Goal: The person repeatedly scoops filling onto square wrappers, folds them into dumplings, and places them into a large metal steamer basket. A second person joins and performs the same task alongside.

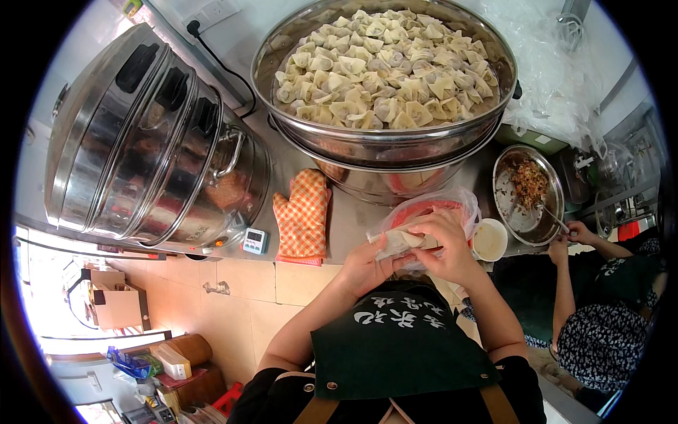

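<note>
My left hand [368,265] holds a stack of pale dough wrappers [394,245] close to my body. My right hand [444,245] has its fingertips at the wrappers' right side and pinches a folded edge. Both hands are over a red bowl [410,213] lined with a clear plastic bag. A small white bowl [489,240] of pale liquid stands just right of it. At the right, an oval metal bowl [522,222] contains chopped filling [529,183] and a spoon [553,216]. Folded wontons [371,74] are heaped in the large round steel steamer tier [381,135] in front of me.
A tall stacked steamer [159,143] stands at the left, with a digital timer [255,241] and a checkered oven mitt [303,217] near it. Clear plastic bags [551,69] lie at the back right. A co-worker's hands [569,238] are beside the metal bowl.
</note>
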